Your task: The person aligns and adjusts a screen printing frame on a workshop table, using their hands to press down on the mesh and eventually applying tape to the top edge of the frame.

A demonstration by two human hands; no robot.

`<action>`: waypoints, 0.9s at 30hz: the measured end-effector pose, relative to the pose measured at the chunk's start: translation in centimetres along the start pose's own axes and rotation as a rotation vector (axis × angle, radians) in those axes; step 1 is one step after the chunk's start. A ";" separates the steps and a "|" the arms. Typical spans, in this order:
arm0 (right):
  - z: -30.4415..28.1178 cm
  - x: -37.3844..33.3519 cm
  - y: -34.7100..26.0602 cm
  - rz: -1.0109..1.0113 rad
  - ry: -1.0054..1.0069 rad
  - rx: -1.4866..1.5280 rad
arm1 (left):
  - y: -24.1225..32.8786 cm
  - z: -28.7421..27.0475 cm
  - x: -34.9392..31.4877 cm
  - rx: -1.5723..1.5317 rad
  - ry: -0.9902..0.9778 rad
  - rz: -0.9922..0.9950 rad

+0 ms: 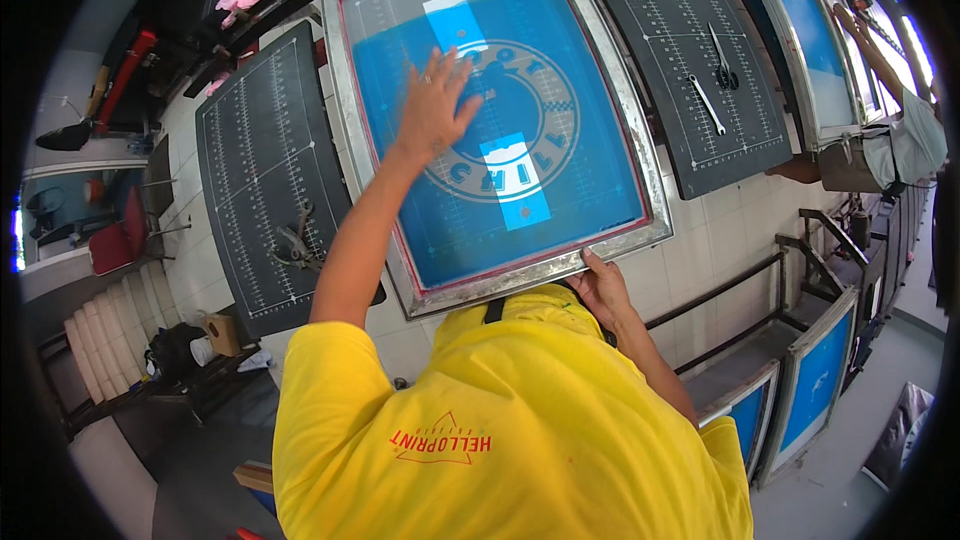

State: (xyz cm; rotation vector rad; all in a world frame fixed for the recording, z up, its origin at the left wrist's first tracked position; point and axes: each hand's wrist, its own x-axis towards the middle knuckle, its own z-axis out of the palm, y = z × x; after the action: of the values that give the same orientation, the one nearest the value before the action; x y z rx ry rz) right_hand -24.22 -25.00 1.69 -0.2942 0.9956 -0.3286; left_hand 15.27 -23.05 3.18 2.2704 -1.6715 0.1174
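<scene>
In front of me is a silk-screen printing frame (535,278) with a metal rim. Its blue-coated mesh (400,90) carries a round emblem of lettering. Two pale strips (520,202) show within the blue, one near the top and one across the emblem's lower part. My left hand (433,105) is over the mesh at the emblem's left side, its fingers spread and slightly blurred; whether it touches the mesh I cannot tell. At the near right part of the rim, my right hand (602,292) grips the frame, thumb on top and fingers partly hidden.
A dark ruled board (265,170) on the left bears a metal clamp-like tool (297,245). On the right board (690,70) lie scissors (724,65) and a wrench (707,105). More blue screens (812,380) stand at right, where another person's arm (868,45) shows.
</scene>
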 end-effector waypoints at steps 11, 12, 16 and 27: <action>1.8 -0.6 1.0 -0.086 -0.013 0.105 | 13.8 -3.8 -16.3 -0.284 -0.382 0.108; 1.7 -0.7 1.2 -0.094 -0.016 0.116 | 14.1 -3.8 -16.4 -0.255 -0.381 0.100; 0.5 0.1 2.4 -0.185 -0.009 0.119 | 14.3 -3.5 -16.6 -0.230 -0.369 0.113; 1.3 -0.1 2.8 -0.154 0.010 0.173 | 14.4 -3.2 -16.9 -0.221 -0.347 0.119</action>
State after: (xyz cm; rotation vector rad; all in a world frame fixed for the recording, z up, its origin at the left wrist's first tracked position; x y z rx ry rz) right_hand -22.79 -22.31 1.35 -0.2126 0.9496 -0.5538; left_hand -3.17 -10.45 4.96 2.1137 -1.8789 -0.4367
